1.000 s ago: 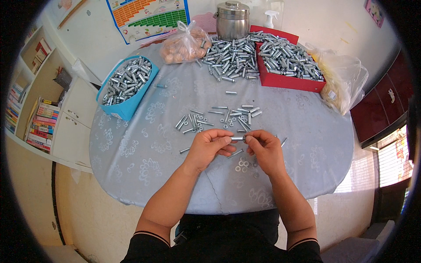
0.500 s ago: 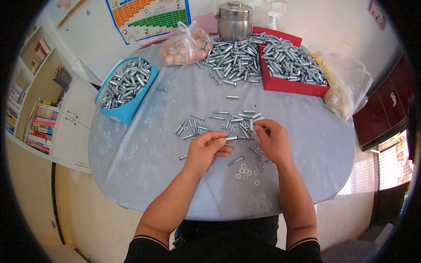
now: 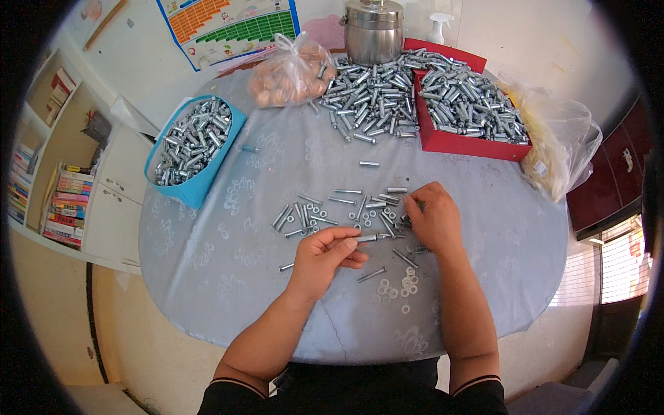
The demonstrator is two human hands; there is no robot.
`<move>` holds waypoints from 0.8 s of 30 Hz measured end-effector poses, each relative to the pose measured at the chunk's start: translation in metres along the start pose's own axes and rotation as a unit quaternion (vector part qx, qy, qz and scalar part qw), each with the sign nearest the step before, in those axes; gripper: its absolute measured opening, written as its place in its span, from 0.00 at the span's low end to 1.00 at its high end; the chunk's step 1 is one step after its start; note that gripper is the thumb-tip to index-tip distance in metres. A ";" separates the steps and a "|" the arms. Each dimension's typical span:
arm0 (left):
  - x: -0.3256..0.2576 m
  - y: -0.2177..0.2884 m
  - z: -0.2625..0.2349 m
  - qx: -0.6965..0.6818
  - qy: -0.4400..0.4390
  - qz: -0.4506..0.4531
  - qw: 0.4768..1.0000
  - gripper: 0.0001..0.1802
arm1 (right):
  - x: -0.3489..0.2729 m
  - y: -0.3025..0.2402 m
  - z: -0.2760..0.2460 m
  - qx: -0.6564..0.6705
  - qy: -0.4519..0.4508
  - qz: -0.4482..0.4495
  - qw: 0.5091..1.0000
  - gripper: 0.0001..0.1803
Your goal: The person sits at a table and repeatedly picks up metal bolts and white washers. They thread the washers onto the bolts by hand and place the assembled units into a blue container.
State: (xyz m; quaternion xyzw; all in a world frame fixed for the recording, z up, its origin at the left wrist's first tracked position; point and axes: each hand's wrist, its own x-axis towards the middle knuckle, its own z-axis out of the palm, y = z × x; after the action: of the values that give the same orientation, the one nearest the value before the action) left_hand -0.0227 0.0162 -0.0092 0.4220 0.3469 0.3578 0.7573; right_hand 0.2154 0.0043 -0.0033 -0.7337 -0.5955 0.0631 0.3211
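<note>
- Far L: a blue tray (image 3: pixel 200 185) heaped w/ silver bolts sits at the L rim of the round surface (image 3: pixel 228 256), well apart from both hands.
- Centre-L: a loose scatter of bolts (image 3: pixel 299 216) & small washers lies just beyond our L hand; one stray bolt (image 3: pixel 286 266) lies off to its L.
- Our left hand (image 3: pixel 325 257): fingers curled narrow, pinching a single bolt (image 3: pixel 370 237) at its L end. Long axis runs roughly L–R, free end pointing toward the R hand. It looks lifted just off the surface, but we can't tell for sure.
- Near edge, between the two forearms: another bolt (image 3: pixel 371 274) lies at a slant, w/ a cluster of flat washers (image 3: pixel 395 289) just beside it.
- Our right hand (image 3: pixel 432 220): palm down over the R end of the scatter, fingers bent, tips down among the small parts. Whether it pinches anything we can't tell – tips are hidden.
- Key relation: the held bolt's free end lies just L of the R hand, near but not touching; R hand is the nearer one to that tip and to the washers below it.
- Back R: a big pile of bolts (image 3: pixel 366 104) spills beside a red tray (image 3: pixel 456 142), also full; clear bag (image 3: pixel 290 72) & steel pot (image 3: pixel 373 31) behind.
</note>
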 end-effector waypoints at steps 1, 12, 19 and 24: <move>0.001 0.000 0.000 0.001 0.002 0.002 1.000 0.13 | 0.001 0.000 0.002 0.015 0.009 -0.006 1.000 0.07; 0.003 -0.001 0.001 0.030 0.025 0.044 0.998 0.13 | 0.005 0.001 0.016 0.005 0.021 -0.030 0.999 0.07; 0.002 -0.002 0.003 0.023 0.015 0.049 0.998 0.12 | 0.002 -0.002 0.011 0.090 0.008 0.032 0.995 0.07; 0.000 0.000 0.002 0.011 0.024 0.042 0.999 0.12 | -0.013 -0.034 -0.018 0.438 -0.176 0.122 0.873 0.05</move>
State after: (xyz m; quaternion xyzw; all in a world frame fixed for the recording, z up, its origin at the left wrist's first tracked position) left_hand -0.0209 0.0150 -0.0085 0.4359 0.3505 0.3956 0.7285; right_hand 0.1923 -0.0115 0.0257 -0.5614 -0.4596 0.4843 0.4889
